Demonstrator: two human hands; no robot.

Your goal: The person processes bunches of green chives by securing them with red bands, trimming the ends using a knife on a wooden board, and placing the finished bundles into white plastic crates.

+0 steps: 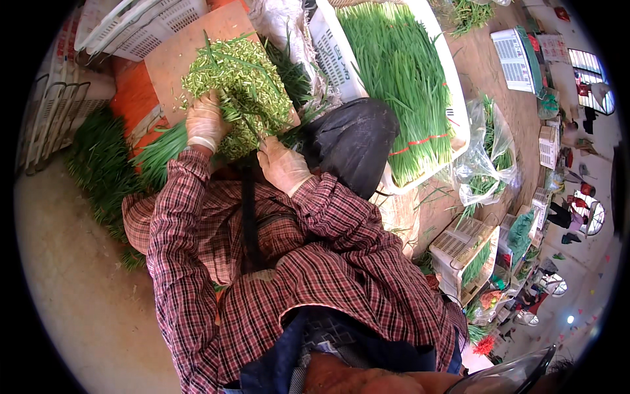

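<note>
A heap of short-cut green stalks (262,98) covers much of a wooden board (170,62) in front of me. My left hand (205,121), in a thin pale glove, curls closed at the heap's left side, its fingertips partly hidden among the greens. Long green leaves, like garlic chives (163,157), run out from beneath that wrist. At the heap's near edge, my gloved right hand (282,167) is closed on a thin dark tool (246,123). It looks like a narrow knife, its blade pointing into the heap toward my left hand.
To the right, a white crate (462,125) holds upright-packed long chives (394,72), with a red band around some. Beyond it lies a clear plastic bag (485,157) of greens. White crates (154,26) stand at the far left, above dark green bundles (98,164) on the floor.
</note>
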